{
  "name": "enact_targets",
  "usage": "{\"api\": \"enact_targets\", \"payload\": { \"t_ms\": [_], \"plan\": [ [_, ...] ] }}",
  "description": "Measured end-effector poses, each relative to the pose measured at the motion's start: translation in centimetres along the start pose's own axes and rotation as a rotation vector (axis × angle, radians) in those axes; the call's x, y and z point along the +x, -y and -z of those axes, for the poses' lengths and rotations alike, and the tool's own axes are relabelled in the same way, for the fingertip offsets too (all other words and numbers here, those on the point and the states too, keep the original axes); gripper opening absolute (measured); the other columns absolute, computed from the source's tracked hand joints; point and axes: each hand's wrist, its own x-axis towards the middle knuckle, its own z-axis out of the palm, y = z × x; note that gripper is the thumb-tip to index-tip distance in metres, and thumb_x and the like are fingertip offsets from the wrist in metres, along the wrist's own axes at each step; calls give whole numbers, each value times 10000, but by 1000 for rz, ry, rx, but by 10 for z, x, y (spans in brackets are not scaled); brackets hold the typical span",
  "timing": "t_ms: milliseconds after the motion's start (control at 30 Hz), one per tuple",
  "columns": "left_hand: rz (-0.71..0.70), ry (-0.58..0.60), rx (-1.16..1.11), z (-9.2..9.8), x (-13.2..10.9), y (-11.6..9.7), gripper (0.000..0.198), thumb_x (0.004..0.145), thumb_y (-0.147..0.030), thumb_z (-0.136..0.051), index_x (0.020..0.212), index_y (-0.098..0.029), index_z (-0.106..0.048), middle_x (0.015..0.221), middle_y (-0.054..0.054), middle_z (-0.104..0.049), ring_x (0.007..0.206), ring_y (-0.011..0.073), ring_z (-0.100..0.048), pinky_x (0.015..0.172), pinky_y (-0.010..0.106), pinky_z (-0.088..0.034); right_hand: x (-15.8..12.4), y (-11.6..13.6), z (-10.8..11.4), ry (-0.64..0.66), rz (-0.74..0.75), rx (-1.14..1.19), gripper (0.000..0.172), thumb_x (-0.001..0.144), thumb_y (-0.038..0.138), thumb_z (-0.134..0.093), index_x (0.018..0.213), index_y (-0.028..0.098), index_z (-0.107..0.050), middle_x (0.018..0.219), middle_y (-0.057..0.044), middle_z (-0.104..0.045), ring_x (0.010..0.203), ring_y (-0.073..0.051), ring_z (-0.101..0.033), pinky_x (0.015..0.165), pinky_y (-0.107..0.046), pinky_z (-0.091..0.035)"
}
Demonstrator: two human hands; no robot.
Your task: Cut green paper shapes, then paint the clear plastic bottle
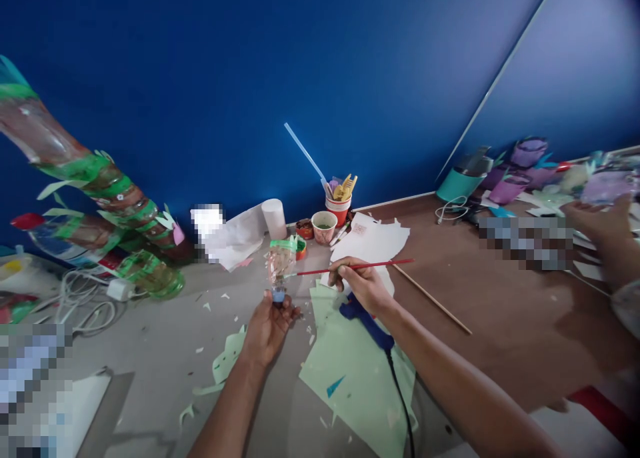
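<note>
My left hand is closed around the neck of a small clear plastic bottle, held upside down with its blue cap at my fingers and a green painted band at its top. My right hand pinches a thin red paintbrush, its tip reaching left to the bottle's side. Both hands hover over the grey floor above sheets of pale green paper.
A blue glue gun with a black cord lies under my right wrist. Paint cups, a red cup of tools, a paper roll and a wooden stick lie ahead. Painted bottles stack at left. Another person's hand works at right.
</note>
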Motion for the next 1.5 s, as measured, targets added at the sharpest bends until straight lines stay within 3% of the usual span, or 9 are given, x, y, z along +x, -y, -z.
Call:
{"api": "enact_targets", "payload": {
  "t_ms": [500,667,800,967,1133,1300,1433,1500],
  "plan": [
    [42,2,-33,1,0,-2,286,882,-368,-577,799,-105,-653,626,0,-560,516,93,-497,735,338,-568,2,-5,6,17,-4,-9,181,840,340,-632,826,170,-691,637,-22,-669,532,-116,-532,507,-248,-421],
    [63,31,-39,0,-2,-3,295,914,-356,-526,851,-100,-660,624,-9,-553,486,77,-459,743,330,-565,4,-7,10,-82,37,58,154,833,327,-648,834,180,-693,642,-15,-668,539,-111,-537,518,-242,-415],
    [83,56,-58,-1,-3,-4,293,919,-358,-519,865,-105,-656,617,-17,-535,475,69,-435,762,337,-562,4,-9,10,10,-44,54,196,822,363,-659,821,171,-696,619,-22,-662,533,-125,-543,510,-254,-415],
    [105,61,-64,-1,-2,-4,322,946,-343,-462,868,-95,-652,622,-14,-526,479,68,-427,756,333,-563,5,-8,12,-126,20,63,200,812,381,-666,846,185,-692,650,-23,-670,551,-130,-547,515,-258,-416],
    [116,96,-81,0,-2,-5,310,936,-354,-484,878,-98,-649,617,-21,-515,473,64,-418,770,332,-558,6,-8,12,-16,-71,66,220,798,395,-677,797,175,-685,599,-21,-651,528,-132,-546,500,-261,-415],
    [118,131,-76,0,-3,-5,294,924,-360,-507,857,-108,-644,610,-26,-507,462,64,-397,765,337,-556,7,-5,11,-158,-6,114,207,777,388,-703,808,184,-691,602,-14,-656,528,-122,-548,492,-246,-407],
    [130,128,-73,-1,-3,-6,298,925,-359,-503,847,-106,-639,603,-31,-493,461,64,-394,774,341,-552,6,-5,8,-43,-67,118,230,769,407,-707,782,178,-694,583,-20,-650,532,-135,-554,496,-257,-417],
    [128,129,-78,-1,-4,-6,292,918,-360,-517,848,-103,-637,605,-30,-495,460,63,-395,775,343,-552,6,-5,8,-53,-62,124,232,762,411,-711,775,179,-696,589,-21,-653,537,-137,-555,498,-260,-418]
  ]
}}
